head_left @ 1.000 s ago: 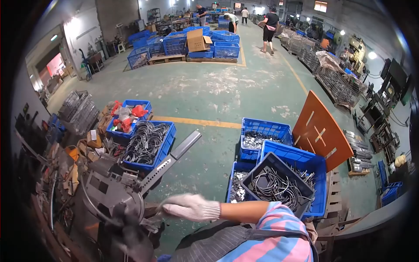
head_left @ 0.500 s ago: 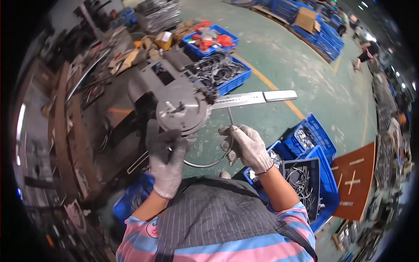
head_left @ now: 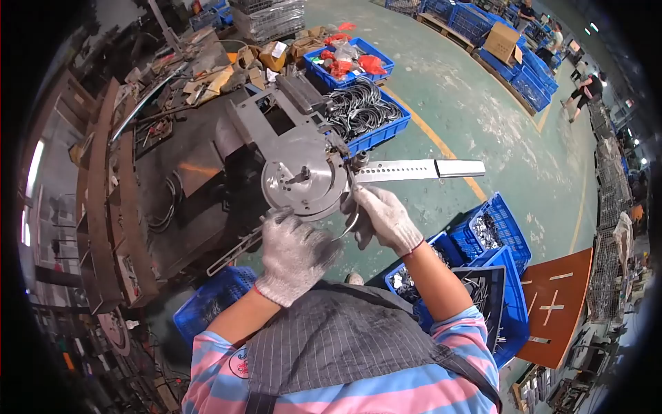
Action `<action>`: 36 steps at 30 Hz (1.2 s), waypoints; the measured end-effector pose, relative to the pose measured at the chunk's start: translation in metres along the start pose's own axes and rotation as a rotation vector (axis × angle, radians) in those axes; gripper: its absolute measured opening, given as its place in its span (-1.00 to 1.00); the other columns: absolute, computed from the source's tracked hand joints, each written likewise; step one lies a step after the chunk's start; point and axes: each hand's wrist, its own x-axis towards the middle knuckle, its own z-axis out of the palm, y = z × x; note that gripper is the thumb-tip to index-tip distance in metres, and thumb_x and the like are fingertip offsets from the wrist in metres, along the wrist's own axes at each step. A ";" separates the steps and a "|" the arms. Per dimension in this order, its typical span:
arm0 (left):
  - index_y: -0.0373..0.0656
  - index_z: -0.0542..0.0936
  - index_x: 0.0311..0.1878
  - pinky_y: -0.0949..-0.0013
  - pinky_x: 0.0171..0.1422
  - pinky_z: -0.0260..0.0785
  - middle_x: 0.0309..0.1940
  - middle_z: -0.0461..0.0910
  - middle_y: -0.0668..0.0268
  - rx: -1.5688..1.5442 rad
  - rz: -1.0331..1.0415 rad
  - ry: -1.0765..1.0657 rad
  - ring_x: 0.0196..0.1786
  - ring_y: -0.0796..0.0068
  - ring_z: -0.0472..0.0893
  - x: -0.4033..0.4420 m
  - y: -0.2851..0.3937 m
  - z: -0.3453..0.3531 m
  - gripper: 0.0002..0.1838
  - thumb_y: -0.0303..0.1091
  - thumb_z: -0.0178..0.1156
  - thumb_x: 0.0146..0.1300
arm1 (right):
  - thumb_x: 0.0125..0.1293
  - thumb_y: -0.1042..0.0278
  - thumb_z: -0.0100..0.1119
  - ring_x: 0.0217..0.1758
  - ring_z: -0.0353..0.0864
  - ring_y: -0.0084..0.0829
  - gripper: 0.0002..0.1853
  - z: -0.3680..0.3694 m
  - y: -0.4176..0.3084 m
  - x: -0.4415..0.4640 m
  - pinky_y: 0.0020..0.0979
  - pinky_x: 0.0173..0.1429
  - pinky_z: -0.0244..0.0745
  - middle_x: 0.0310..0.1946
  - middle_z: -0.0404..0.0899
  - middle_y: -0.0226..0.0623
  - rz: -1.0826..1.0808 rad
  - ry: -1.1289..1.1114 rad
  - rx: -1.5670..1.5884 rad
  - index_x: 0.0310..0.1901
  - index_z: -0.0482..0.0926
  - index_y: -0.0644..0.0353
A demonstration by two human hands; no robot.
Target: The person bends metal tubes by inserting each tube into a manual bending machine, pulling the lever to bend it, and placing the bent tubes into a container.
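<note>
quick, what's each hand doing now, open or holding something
White-gloved left hand: curled; whether it grips anything can't be told.
White-gloved right hand: closed, holding a thin curved silver metal rod.

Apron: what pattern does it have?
Dark grey with thin, pale pinstripes on the apron; best seen in the head view, low centre.

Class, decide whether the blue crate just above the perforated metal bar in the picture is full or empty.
The blue crate looks full: curved metal pieces pile up to about its rim, hiding its bottom.
</note>
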 end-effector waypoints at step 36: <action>-0.03 0.60 -0.24 -0.19 0.49 0.19 0.09 0.57 0.27 -0.035 -0.107 0.190 0.30 0.06 0.47 0.013 -0.004 0.023 -0.72 -0.19 0.45 0.04 | 0.42 0.22 0.19 -0.10 0.66 -0.09 -0.74 -0.177 -0.018 -0.029 -0.20 0.05 0.53 -0.12 0.68 0.00 -0.711 1.103 -1.073 -0.04 0.69 0.21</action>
